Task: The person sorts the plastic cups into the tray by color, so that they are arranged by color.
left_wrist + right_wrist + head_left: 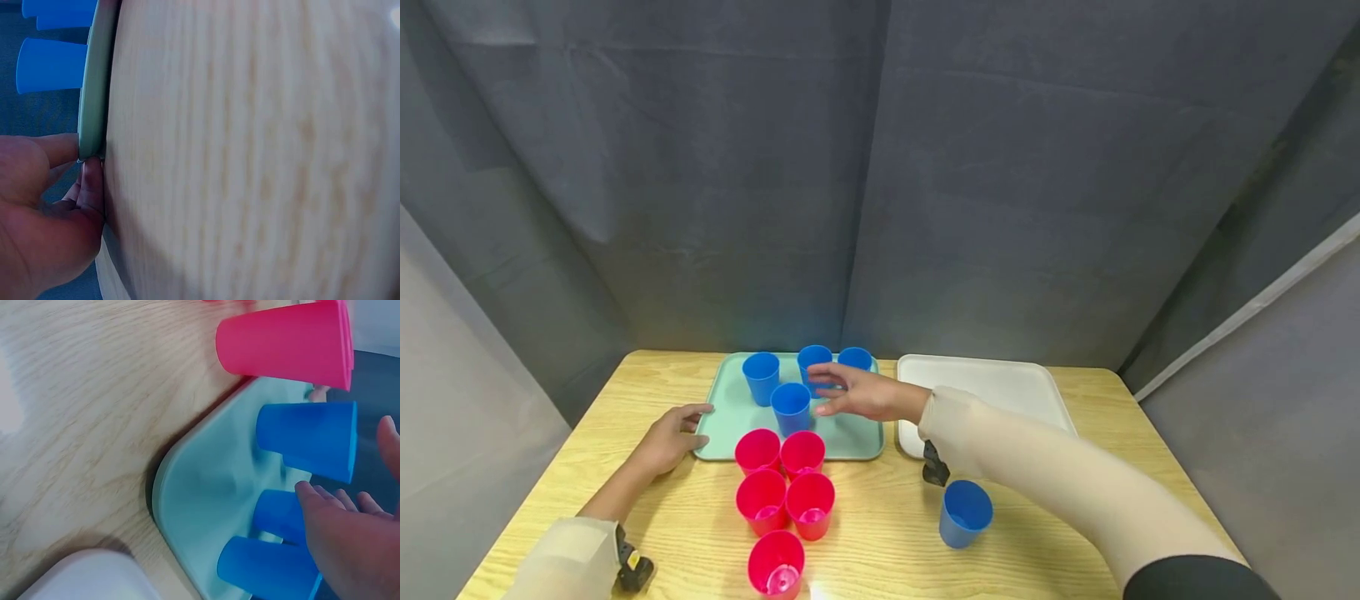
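Grey drapes close off the back of the wood-grain worktop, and all my work is at the pale green tray on its left half. Four blue cups stand on that tray, mouths up: one toward the back left, one near the middle, two at the back right. My left hand pinches the tray's left rim, fingers and thumb either side of the edge in the left wrist view. My right hand is spread above the right part of the tray, beside the blue cups, and grips none of them; whether a fingertip brushes one, I cannot tell.

For good work here, I would have the left hand bear lightly on the rim, since any lift there would tilt the tray and could set the cups sliding. With the right, I would choose one cup, come at its wall with the thumb on one side and the fingers on the other, and stay clear of its neighbours; the back right pair looks the likeliest to get knocked together. I would also mind the forearm: it crosses over the white tray, and the dark wrist mount appears near a lone blue cup on the worktop. Five pinkish-red cups crowd just in front of the green tray, so pulling it forward could topple them
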`<move>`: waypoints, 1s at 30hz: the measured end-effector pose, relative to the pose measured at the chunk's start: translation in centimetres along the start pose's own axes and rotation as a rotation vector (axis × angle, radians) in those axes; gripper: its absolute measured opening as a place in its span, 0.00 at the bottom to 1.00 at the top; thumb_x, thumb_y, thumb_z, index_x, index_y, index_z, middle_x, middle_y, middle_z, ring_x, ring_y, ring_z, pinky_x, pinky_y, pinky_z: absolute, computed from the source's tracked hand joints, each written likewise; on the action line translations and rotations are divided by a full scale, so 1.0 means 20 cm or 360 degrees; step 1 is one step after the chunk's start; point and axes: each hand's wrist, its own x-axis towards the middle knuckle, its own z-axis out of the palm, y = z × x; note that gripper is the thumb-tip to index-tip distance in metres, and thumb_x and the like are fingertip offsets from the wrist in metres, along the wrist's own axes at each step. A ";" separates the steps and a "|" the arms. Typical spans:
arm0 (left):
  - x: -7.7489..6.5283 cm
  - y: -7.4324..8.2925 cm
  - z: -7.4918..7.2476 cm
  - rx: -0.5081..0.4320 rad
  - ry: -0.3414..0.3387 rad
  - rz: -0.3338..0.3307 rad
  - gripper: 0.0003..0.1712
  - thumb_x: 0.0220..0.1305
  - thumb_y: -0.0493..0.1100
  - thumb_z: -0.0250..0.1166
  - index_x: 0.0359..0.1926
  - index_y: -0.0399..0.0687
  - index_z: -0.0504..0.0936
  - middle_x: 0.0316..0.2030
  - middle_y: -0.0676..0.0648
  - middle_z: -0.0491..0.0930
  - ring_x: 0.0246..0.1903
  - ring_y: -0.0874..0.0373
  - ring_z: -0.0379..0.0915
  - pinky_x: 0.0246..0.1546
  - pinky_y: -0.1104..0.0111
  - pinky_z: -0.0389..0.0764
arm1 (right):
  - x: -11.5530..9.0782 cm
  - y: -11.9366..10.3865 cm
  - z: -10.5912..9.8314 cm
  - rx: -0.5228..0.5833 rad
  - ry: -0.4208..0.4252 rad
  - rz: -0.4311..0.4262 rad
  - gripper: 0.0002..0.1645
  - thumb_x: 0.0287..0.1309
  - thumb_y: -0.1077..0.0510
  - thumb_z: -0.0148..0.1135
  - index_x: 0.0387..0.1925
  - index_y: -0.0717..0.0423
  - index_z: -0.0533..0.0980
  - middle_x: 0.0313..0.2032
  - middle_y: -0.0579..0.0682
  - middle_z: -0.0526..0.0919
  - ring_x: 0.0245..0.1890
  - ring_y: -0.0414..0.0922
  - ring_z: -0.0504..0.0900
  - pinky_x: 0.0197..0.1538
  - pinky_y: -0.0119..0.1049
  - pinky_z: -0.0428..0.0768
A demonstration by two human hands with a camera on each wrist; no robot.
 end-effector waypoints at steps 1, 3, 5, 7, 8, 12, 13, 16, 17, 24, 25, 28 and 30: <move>0.00 0.00 0.00 0.0001 -0.0001 -0.0001 0.29 0.67 0.29 0.65 0.67 0.28 0.72 0.58 0.27 0.72 0.52 0.38 0.74 0.48 0.54 0.80 | -0.01 0.00 -0.01 0.0000 -0.0007 -0.0008 0.49 0.67 0.64 0.64 0.81 0.54 0.51 0.80 0.58 0.54 0.79 0.60 0.53 0.73 0.57 0.66; 0.00 -0.01 0.00 0.0004 -0.0004 -0.0005 0.29 0.67 0.29 0.65 0.67 0.28 0.72 0.58 0.27 0.72 0.52 0.37 0.74 0.48 0.54 0.80 | -0.05 0.01 -0.03 -0.0017 -0.0013 -0.0014 0.49 0.68 0.63 0.65 0.82 0.53 0.50 0.80 0.57 0.54 0.80 0.60 0.53 0.73 0.56 0.66; 0.00 -0.01 0.01 0.0005 -0.0004 -0.0008 0.29 0.67 0.29 0.65 0.67 0.28 0.72 0.58 0.27 0.72 0.52 0.37 0.74 0.48 0.55 0.81 | -0.08 0.02 -0.05 -0.0032 -0.0020 -0.0020 0.49 0.68 0.62 0.64 0.82 0.52 0.50 0.80 0.57 0.53 0.80 0.59 0.53 0.72 0.53 0.68; 0.00 -0.01 0.01 0.0006 -0.0002 -0.0010 0.29 0.67 0.29 0.65 0.67 0.28 0.72 0.58 0.27 0.72 0.52 0.37 0.74 0.48 0.55 0.81 | -0.13 0.03 -0.07 -0.0043 -0.0022 -0.0020 0.48 0.68 0.62 0.64 0.82 0.51 0.51 0.80 0.55 0.55 0.80 0.57 0.54 0.72 0.50 0.70; 0.00 -0.01 0.01 0.0006 0.0000 -0.0013 0.29 0.67 0.29 0.65 0.67 0.28 0.72 0.58 0.27 0.72 0.52 0.37 0.74 0.48 0.55 0.81 | -0.15 0.03 -0.07 -0.0053 -0.0018 -0.0020 0.48 0.68 0.62 0.65 0.82 0.50 0.51 0.80 0.54 0.56 0.79 0.56 0.55 0.71 0.49 0.71; 0.00 -0.02 0.00 0.0014 0.0004 -0.0023 0.28 0.67 0.30 0.65 0.67 0.29 0.72 0.58 0.27 0.72 0.52 0.38 0.74 0.48 0.56 0.81 | -0.26 0.04 -0.11 -0.0075 -0.0003 -0.0039 0.48 0.67 0.61 0.65 0.81 0.49 0.52 0.79 0.49 0.59 0.79 0.54 0.56 0.71 0.48 0.71; 0.00 -0.02 0.00 0.0016 0.0003 -0.0025 0.28 0.67 0.30 0.65 0.67 0.29 0.72 0.58 0.27 0.72 0.52 0.38 0.74 0.47 0.57 0.81 | -0.29 0.04 -0.12 -0.0082 -0.0004 -0.0048 0.49 0.67 0.60 0.66 0.82 0.50 0.52 0.79 0.50 0.58 0.79 0.55 0.56 0.71 0.49 0.71; 0.01 -0.03 0.00 0.0019 0.0005 -0.0034 0.29 0.67 0.29 0.65 0.67 0.30 0.73 0.58 0.28 0.72 0.52 0.38 0.74 0.47 0.59 0.81 | -0.38 0.04 -0.15 -0.0138 0.0012 -0.0067 0.50 0.67 0.60 0.67 0.82 0.52 0.51 0.79 0.50 0.57 0.80 0.54 0.54 0.72 0.50 0.69; 0.01 -0.03 0.00 0.0019 0.0006 -0.0037 0.29 0.67 0.29 0.65 0.67 0.30 0.73 0.58 0.28 0.72 0.52 0.38 0.74 0.46 0.60 0.81 | -0.41 0.04 -0.16 -0.0156 0.0018 -0.0070 0.50 0.67 0.60 0.66 0.82 0.52 0.51 0.79 0.50 0.57 0.80 0.54 0.54 0.73 0.51 0.68; 0.01 -0.04 0.00 0.0017 0.0017 -0.0037 0.29 0.66 0.28 0.64 0.67 0.30 0.73 0.57 0.28 0.72 0.52 0.38 0.73 0.48 0.56 0.80 | -0.59 0.03 -0.22 -0.0315 0.0101 -0.0053 0.49 0.67 0.56 0.68 0.81 0.51 0.53 0.79 0.52 0.58 0.80 0.53 0.55 0.77 0.53 0.59; 0.01 -0.04 0.00 0.0015 0.0020 -0.0042 0.29 0.66 0.28 0.65 0.67 0.30 0.73 0.57 0.28 0.72 0.53 0.38 0.73 0.48 0.56 0.80 | -0.62 0.04 -0.22 -0.0342 0.0115 -0.0051 0.49 0.67 0.55 0.69 0.81 0.51 0.54 0.79 0.52 0.59 0.79 0.53 0.56 0.78 0.53 0.58; 0.01 -0.04 0.01 0.0009 0.0020 -0.0053 0.29 0.66 0.28 0.64 0.67 0.30 0.73 0.58 0.28 0.72 0.53 0.38 0.73 0.49 0.56 0.80 | -0.70 0.05 -0.23 -0.0399 0.0141 -0.0063 0.50 0.66 0.51 0.69 0.81 0.51 0.54 0.78 0.53 0.60 0.79 0.55 0.57 0.77 0.54 0.57; 0.01 -0.04 0.01 0.0009 0.0025 -0.0056 0.29 0.66 0.29 0.64 0.67 0.31 0.73 0.58 0.29 0.72 0.53 0.39 0.73 0.49 0.56 0.80 | -0.75 0.07 -0.23 -0.0421 0.0151 -0.0077 0.49 0.67 0.50 0.69 0.81 0.51 0.54 0.78 0.53 0.61 0.79 0.56 0.57 0.77 0.56 0.57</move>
